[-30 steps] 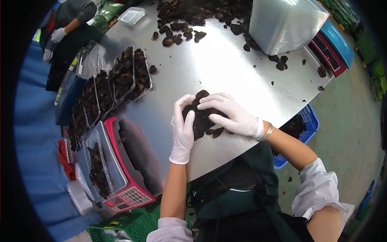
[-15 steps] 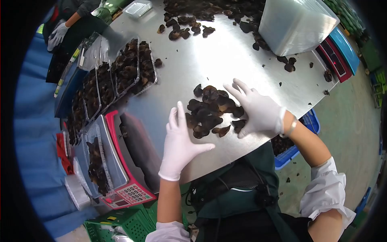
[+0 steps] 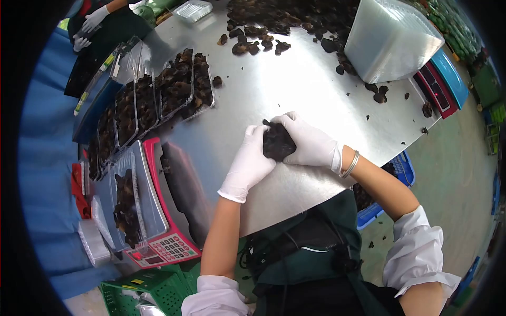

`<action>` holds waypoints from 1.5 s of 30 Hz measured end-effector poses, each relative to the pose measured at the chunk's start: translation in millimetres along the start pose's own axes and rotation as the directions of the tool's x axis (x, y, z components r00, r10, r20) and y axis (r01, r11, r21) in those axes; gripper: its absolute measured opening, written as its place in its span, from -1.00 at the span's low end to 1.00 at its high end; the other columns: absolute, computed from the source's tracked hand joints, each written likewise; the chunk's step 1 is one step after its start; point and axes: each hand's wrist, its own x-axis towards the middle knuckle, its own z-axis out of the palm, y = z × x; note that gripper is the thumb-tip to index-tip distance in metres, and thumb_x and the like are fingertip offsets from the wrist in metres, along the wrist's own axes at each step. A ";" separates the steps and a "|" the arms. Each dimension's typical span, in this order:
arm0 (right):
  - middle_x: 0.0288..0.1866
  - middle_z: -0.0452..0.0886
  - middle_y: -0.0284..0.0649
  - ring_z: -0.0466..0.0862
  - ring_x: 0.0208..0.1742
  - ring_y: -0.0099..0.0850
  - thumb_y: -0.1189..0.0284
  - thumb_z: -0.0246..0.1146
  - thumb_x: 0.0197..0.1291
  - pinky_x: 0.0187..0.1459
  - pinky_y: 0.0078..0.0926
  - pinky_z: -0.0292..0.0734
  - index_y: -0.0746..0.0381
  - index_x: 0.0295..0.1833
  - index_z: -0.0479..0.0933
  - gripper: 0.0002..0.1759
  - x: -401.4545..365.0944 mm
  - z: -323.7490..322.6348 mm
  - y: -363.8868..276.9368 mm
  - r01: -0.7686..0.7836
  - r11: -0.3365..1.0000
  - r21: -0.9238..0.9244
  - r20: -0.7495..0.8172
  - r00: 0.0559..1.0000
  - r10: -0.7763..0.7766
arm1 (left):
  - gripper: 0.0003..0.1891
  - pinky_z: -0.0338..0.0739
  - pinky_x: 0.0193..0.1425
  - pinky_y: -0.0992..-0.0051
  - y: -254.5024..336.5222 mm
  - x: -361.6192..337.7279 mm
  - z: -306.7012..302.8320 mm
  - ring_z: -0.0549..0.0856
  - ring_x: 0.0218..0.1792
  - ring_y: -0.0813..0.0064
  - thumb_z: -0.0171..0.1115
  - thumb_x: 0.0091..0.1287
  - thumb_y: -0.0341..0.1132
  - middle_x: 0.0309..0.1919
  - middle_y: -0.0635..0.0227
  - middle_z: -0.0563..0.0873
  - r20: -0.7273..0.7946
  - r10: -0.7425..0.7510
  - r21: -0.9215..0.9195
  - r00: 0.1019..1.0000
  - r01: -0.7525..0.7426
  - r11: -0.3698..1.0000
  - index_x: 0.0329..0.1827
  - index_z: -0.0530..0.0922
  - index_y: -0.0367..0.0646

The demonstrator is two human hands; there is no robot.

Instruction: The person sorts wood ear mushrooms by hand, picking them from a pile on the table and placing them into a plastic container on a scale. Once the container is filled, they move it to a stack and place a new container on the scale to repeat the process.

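Note:
A compact bunch of dark wood ear mushrooms point(image 3: 279, 142) is squeezed between my two white-gloved hands over the steel table point(image 3: 253, 97). My left hand point(image 3: 251, 158) presses the bunch from the left, its fingers curled around the edge. From the right, my right hand point(image 3: 311, 142) wraps the other side. To the left, a clear plastic tray point(image 3: 138, 195) partly filled with wood ear mushrooms rests on a red scale point(image 3: 171, 243). Behind it stand several filled trays point(image 3: 175, 87) in a row.
A large mushroom pile point(image 3: 287, 16) covers the table's far side. A stack of clear trays point(image 3: 390, 42) sits at the right on another scale point(image 3: 437, 87). A blue basket point(image 3: 403, 168) is below the table edge; a green crate point(image 3: 134, 289) stands lower left. Another person's gloved hand point(image 3: 96, 18) shows upper left.
My hands have come together from either side of the loosely spread mushrooms and gathered them into one tight bunch. The other person's hands have shifted at upper left.

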 end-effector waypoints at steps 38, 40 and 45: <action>0.28 0.64 -0.10 0.62 0.31 -0.33 0.80 0.04 0.13 0.38 -0.37 0.49 0.24 0.34 0.56 -0.36 223.2 76.1 -267.8 0.536 0.728 0.428 0.374 0.628 -0.683 | -0.31 0.37 0.49 0.21 -50.4 -272.5 -196.2 0.49 0.39 0.06 0.43 0.18 -0.34 0.39 0.09 0.54 -0.769 -0.151 0.101 0.621 0.353 0.930 0.44 0.48 -0.17; 0.23 0.66 -0.11 0.65 0.27 -0.32 0.78 0.05 0.17 0.35 -0.38 0.50 0.25 0.29 0.59 -0.43 215.1 84.4 -249.8 0.585 0.710 0.392 0.271 0.664 -0.697 | -0.35 0.37 0.48 0.21 -52.3 -266.8 -188.7 0.50 0.38 0.08 0.42 0.20 -0.35 0.38 0.10 0.55 -0.798 -0.150 0.090 0.584 0.362 0.928 0.42 0.51 -0.16; -0.03 0.74 -0.17 0.70 0.01 -0.27 0.46 0.33 0.28 0.12 -0.36 0.59 0.21 0.05 0.68 -0.76 162.9 89.7 -219.7 0.627 0.755 0.195 0.107 0.751 -0.651 | -0.48 0.44 0.40 0.29 -62.0 -267.5 -170.1 0.57 0.29 0.21 0.36 0.29 -0.41 0.33 0.19 0.60 -0.871 -0.130 0.059 0.474 0.363 0.930 0.35 0.57 -0.15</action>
